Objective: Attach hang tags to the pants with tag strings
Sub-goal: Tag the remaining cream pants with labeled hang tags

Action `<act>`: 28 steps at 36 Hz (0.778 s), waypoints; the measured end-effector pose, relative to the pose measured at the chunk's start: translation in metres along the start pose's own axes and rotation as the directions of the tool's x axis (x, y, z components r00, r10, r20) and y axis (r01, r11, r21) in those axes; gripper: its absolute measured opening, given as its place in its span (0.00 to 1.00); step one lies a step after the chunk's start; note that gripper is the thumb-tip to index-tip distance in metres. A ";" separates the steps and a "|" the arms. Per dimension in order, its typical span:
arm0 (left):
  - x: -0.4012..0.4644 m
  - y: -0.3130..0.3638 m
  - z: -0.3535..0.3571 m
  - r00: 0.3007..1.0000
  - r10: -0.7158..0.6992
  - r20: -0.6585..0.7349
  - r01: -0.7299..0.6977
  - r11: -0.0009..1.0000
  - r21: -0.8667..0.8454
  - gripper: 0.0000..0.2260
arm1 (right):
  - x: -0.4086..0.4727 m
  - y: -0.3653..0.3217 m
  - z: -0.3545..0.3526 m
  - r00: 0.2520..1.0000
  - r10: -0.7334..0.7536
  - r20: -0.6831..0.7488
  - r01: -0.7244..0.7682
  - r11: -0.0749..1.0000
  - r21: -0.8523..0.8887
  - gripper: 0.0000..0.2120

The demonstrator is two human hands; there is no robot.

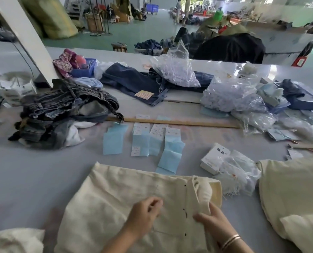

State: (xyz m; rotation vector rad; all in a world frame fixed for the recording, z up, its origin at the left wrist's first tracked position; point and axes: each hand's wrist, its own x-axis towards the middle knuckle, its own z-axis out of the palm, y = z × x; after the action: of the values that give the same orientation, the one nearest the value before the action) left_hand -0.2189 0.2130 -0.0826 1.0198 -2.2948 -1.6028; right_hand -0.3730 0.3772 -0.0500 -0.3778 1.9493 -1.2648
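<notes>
Cream pants [126, 207] on table, no tag visible yet. Left hand [144, 214] pinching thin string, apparently; right hand [210, 221] gripping waistband fold. Tags [143, 139] untouched beyond.

Cream pants [115, 198], black buttons [185, 185]. Pale-blue-and-white hang tags [141, 139], centre. Dark blue jeans [133, 81], upper centre. Floral pink-purple cloth [64, 63], upper left. Grey table [33, 170].

Your grey worktable [33, 172] carries cream pants [115, 198] at the near edge. Just beyond the pants: rows of blue hang tags [143, 141]. Beyond those, a wooden ruler [179, 123]. Left of the tags, stacked denim [64, 114]; right, a white box [214, 159] touching bagged tag strings [238, 172].
</notes>
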 end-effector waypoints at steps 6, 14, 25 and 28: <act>-0.009 0.038 0.022 0.982 -0.172 0.074 0.188 0.903 -0.388 0.12 | -0.013 -0.012 0.055 0.975 -0.221 0.033 0.223 0.971 -0.083 0.08; -0.015 0.031 0.017 0.955 -0.280 0.096 0.289 0.814 -0.504 0.05 | -0.012 -0.003 0.064 0.987 -0.152 -0.047 0.153 0.988 0.027 0.15; -0.026 0.039 0.015 0.934 -0.286 0.216 0.345 0.553 -0.758 0.12 | -0.011 -0.007 0.045 0.979 -0.195 -0.061 0.195 0.981 -0.007 0.13; -0.028 0.037 0.012 0.923 -0.304 0.235 0.356 0.444 -0.823 0.15 | -0.013 -0.005 0.040 0.988 -0.122 -0.099 0.137 0.977 0.165 0.10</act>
State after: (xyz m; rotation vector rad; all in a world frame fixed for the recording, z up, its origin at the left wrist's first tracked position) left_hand -0.2201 0.2467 -0.0479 1.1307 -0.9536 -2.5142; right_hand -0.3363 0.3570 -0.0483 -0.3717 1.8969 -1.5447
